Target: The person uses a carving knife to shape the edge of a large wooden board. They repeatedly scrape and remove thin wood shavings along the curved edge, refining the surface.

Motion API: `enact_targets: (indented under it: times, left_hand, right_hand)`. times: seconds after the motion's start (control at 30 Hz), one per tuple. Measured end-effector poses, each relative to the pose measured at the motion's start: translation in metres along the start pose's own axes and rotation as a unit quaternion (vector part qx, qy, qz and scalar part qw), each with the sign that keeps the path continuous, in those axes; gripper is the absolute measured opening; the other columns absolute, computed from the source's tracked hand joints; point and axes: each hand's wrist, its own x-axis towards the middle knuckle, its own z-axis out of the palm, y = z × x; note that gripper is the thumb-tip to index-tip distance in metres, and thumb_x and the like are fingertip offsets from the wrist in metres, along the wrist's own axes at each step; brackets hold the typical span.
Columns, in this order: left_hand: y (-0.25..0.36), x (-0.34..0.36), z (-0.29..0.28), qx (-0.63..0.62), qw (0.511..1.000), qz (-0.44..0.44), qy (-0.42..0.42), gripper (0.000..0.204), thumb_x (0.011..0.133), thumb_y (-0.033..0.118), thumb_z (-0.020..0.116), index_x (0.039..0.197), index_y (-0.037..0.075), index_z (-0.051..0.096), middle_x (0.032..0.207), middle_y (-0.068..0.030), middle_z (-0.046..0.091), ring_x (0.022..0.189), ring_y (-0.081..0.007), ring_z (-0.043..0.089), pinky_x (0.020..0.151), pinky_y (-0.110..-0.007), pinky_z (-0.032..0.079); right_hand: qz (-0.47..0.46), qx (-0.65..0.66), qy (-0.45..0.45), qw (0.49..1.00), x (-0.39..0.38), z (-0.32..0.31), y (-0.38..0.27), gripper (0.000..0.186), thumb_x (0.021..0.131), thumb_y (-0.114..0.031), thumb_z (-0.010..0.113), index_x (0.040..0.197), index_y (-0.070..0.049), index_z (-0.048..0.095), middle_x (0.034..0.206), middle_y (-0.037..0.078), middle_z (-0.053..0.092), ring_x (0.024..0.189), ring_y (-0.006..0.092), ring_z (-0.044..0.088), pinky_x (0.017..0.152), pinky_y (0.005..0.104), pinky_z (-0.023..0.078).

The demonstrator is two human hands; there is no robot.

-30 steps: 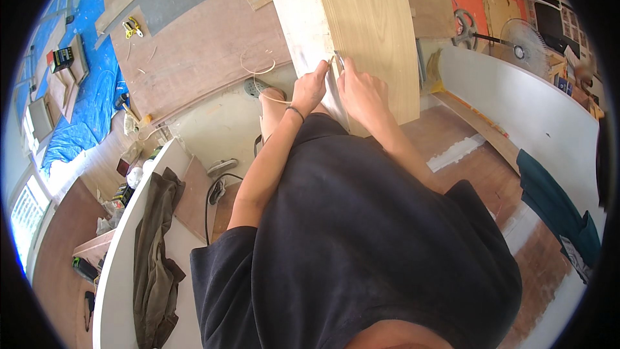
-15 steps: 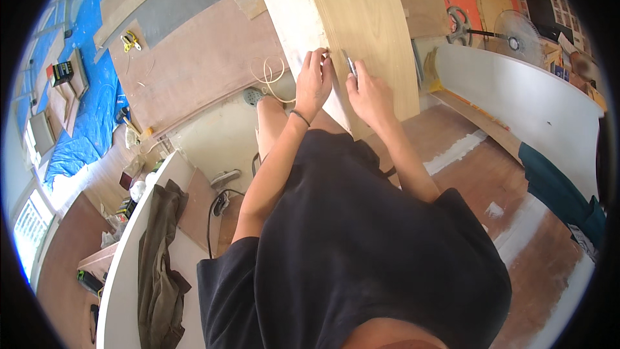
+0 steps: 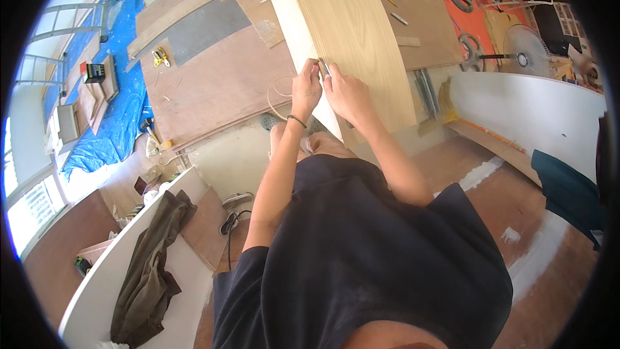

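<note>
In front of me lies a long box-like panel (image 3: 349, 19) with a pale wood-grain top and a whitish side (image 3: 282, 10). My left hand (image 3: 307, 90), a dark band at its wrist, is closed in a pinch at the panel's left long edge; what its fingertips hold is too small to make out. My right hand (image 3: 347, 95) is closed around a slim silver utility knife (image 3: 324, 66), resting over the wood-grain top. The knife's tip is beside the left fingertips. A thin pale curled strip (image 3: 270, 98) loops left of my left hand.
Brown boards (image 3: 213, 77) lie to the left with yellow-handled snips (image 3: 161, 57) on them. Blue sheeting (image 3: 113, 123) lies farther left. A curved white panel (image 3: 516, 110) and a fan (image 3: 524, 58) stand right. Brown cloth (image 3: 155, 265) drapes over another white panel at lower left.
My right hand has moved left, bringing the knife against the left fingertips at the edge. The whole view has shifted, showing more of the far boards.
</note>
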Motion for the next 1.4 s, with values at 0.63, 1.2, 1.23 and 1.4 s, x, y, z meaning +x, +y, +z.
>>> enact_targets:
  times: [0.63,1.2,1.23,1.4]
  left_hand:
    - [-0.014,0.004,0.001,0.066,0.998,0.022,-0.001,0.013,0.096,0.015,0.041,0.102,0.007,0.05,0.08,-0.0259,0.062,0.077,-0.0479,0.059,0.062,-0.053,0.044]
    - [-0.023,0.003,0.006,0.014,1.0,-0.002,0.001,0.011,0.095,0.01,0.046,0.103,0.007,0.052,0.08,-0.0226,0.062,0.069,-0.0413,0.059,0.059,-0.043,0.045]
    - [-0.026,0.004,0.005,0.01,1.0,-0.002,0.001,0.01,0.095,0.01,0.047,0.103,0.007,0.052,0.078,-0.0216,0.06,0.066,-0.0382,0.056,0.058,-0.042,0.045]
    - [-0.027,0.002,0.008,-0.03,0.999,-0.003,0.014,0.01,0.093,0.008,0.049,0.103,0.008,0.052,0.069,-0.0174,0.055,0.059,-0.0259,0.046,0.055,-0.036,0.042]
  right_hand:
    - [-0.032,0.023,0.01,0.999,0.006,0.001,0.002,0.027,0.093,-0.024,0.045,0.106,-0.002,0.054,0.069,0.022,0.063,0.068,0.0401,0.064,0.064,0.0508,0.049]
    - [-0.035,0.006,0.044,0.998,0.005,0.008,-0.005,0.024,0.092,-0.023,0.047,0.102,-0.001,0.051,0.065,0.019,0.063,0.063,0.038,0.065,0.059,0.0493,0.051]
    - [-0.032,-0.003,0.043,0.999,0.004,0.009,-0.01,0.024,0.092,-0.023,0.048,0.101,-0.001,0.05,0.065,0.019,0.064,0.062,0.0373,0.065,0.058,0.0483,0.051]
    - [-0.022,-0.008,0.069,0.997,-0.002,0.011,-0.021,0.023,0.09,-0.022,0.052,0.097,0.0,0.049,0.063,0.017,0.064,0.06,0.0338,0.066,0.053,0.0442,0.052]
